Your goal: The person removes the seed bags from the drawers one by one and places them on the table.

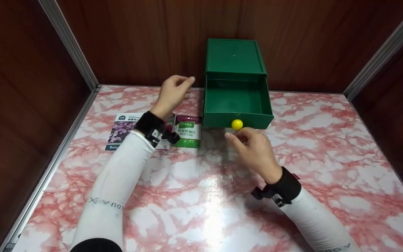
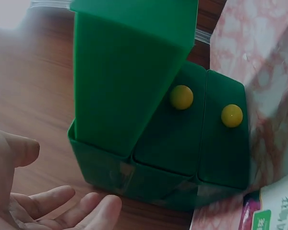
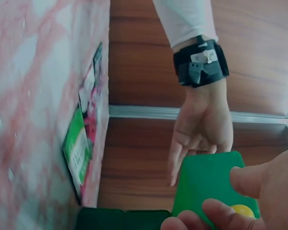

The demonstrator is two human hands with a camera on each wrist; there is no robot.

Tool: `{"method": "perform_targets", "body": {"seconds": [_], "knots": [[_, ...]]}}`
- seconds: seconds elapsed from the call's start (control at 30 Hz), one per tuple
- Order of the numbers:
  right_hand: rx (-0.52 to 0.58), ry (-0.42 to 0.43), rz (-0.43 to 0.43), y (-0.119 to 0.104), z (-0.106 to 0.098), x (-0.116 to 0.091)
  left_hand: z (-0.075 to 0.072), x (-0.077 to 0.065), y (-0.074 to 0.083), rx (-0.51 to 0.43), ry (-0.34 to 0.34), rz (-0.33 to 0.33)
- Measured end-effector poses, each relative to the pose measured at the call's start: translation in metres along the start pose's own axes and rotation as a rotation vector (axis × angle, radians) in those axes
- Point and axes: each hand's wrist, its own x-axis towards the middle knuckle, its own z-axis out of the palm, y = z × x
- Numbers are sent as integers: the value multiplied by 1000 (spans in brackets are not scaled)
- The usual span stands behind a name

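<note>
A green drawer unit (image 1: 234,56) stands at the back of the table, its top drawer (image 1: 236,99) pulled out toward me. On that drawer's front is a round yellow knob (image 1: 237,124). My right hand (image 1: 257,152) is right at the knob, thumb and fingers parted with the knob showing between them in the right wrist view. To the left of the drawer, my left hand (image 1: 173,91) hovers with relaxed fingers and holds nothing. Two lower drawers with yellow knobs (image 2: 181,97) stay closed in the left wrist view. The drawer's visible inside holds nothing.
Beneath my left wrist lie a packet with purple flowers (image 1: 122,131) and a green-and-purple packet (image 1: 187,133), with another packet partly hidden between them. Dark wood-grain walls (image 1: 135,42) with metal corner strips enclose the pink marbled table (image 1: 201,210).
</note>
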Motion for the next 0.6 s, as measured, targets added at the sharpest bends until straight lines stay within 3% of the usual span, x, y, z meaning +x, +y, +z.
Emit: {"method": "perform_targets", "body": {"seconds": [0.4, 0.6], "knots": [[-41, 158, -128, 2, -3, 0, 34, 26, 22, 259, -16, 11], [-50, 179, -179, 6, -3, 3, 43, 39, 27, 282, 5, -11]]}}
